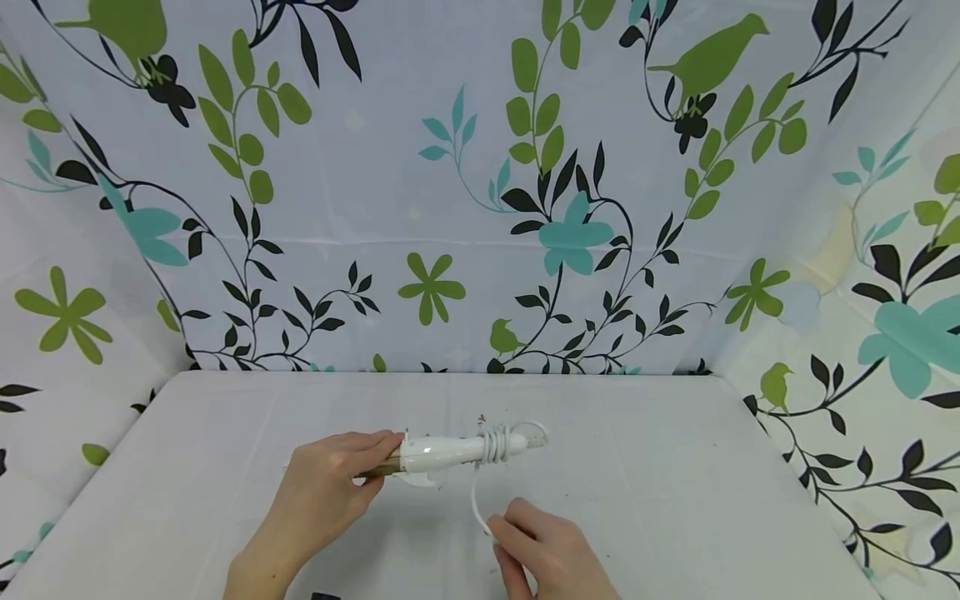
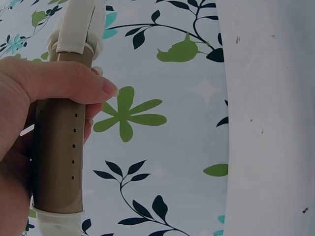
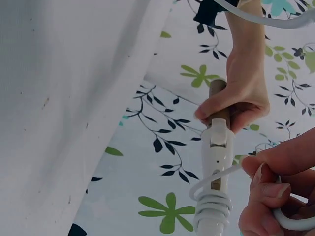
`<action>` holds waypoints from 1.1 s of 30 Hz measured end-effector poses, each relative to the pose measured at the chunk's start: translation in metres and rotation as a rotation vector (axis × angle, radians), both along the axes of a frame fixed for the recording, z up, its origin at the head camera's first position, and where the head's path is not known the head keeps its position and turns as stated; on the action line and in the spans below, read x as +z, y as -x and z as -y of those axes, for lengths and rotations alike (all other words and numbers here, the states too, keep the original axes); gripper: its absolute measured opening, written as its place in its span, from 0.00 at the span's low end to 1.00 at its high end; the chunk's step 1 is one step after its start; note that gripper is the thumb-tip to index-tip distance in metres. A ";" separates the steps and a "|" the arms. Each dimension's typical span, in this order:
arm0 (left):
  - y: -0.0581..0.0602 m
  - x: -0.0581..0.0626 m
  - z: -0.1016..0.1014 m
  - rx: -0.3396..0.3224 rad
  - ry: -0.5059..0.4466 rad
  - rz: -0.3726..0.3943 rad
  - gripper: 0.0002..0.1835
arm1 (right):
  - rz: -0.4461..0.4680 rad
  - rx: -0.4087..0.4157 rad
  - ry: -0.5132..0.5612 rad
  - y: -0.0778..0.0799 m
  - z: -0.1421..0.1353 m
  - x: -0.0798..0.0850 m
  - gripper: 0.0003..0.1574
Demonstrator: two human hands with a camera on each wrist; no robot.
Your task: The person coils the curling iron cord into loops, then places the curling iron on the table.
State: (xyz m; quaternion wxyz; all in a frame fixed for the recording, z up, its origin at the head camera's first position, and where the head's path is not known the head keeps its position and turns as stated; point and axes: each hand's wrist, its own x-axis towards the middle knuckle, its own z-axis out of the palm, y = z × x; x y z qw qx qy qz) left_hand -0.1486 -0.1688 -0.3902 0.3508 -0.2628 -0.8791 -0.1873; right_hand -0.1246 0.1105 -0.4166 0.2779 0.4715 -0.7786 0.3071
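A white bench spreads across the near part of the scene, dotted with small dark specks. Pale cloth hangs behind its far edge and along its left and right sides, printed with green birds, green flowers, turquoise flowers and black leaves.

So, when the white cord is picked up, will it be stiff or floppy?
Probably flexible: the white cord wraps in close coils around the white handle. Perhaps slightly springy too, because it bows outward near the handle's end.
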 end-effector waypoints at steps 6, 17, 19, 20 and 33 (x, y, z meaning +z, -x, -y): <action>-0.002 0.001 0.000 0.000 0.013 -0.013 0.33 | -0.110 0.034 0.004 0.008 -0.003 0.010 0.18; -0.001 -0.001 -0.003 -0.022 0.031 -0.051 0.32 | -0.217 0.070 -0.122 0.019 0.001 0.037 0.17; -0.001 0.000 -0.003 -0.020 0.034 -0.047 0.32 | -0.260 0.046 -0.120 0.023 -0.002 0.044 0.17; -0.001 0.000 -0.003 -0.019 0.033 -0.044 0.32 | -0.283 0.038 -0.115 0.026 -0.004 0.047 0.17; -0.001 -0.002 -0.006 -0.060 0.008 -0.025 0.32 | -0.326 -0.117 -0.140 0.050 -0.019 0.070 0.18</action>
